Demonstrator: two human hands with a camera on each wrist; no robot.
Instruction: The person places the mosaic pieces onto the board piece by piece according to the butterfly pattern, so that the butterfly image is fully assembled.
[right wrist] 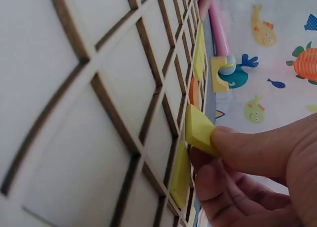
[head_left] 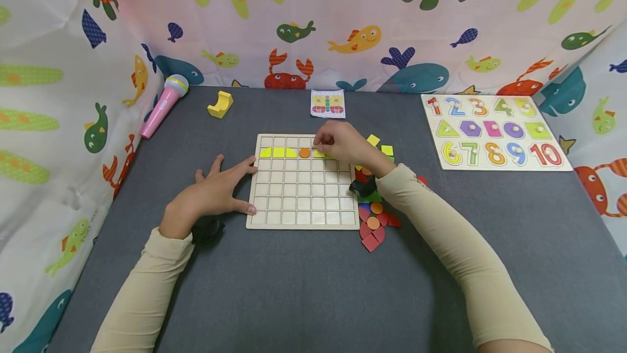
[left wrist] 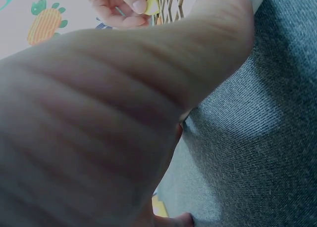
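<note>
A wooden grid board (head_left: 301, 194) lies on the grey table. Its top row carries yellow tiles (head_left: 278, 152) and a round orange tile (head_left: 305, 153). My left hand (head_left: 208, 192) spreads its fingers at the board's left edge, with thumb and a fingertip right at the rim. Over the top row, my right hand (head_left: 345, 143) pinches a yellow tile (right wrist: 198, 128) by one end between thumb and finger. In the right wrist view this tile is tilted, beside the orange tile and above another yellow tile (right wrist: 181, 180) set in the grid.
Red, orange, green and yellow pieces (head_left: 374, 228) lie along the board's right side, partly under my right forearm. Behind the board is a butterfly pattern card (head_left: 327, 104). A number-and-shape puzzle board (head_left: 497, 132) stands right; a yellow block (head_left: 220, 105) and pink toy microphone (head_left: 165, 104) left.
</note>
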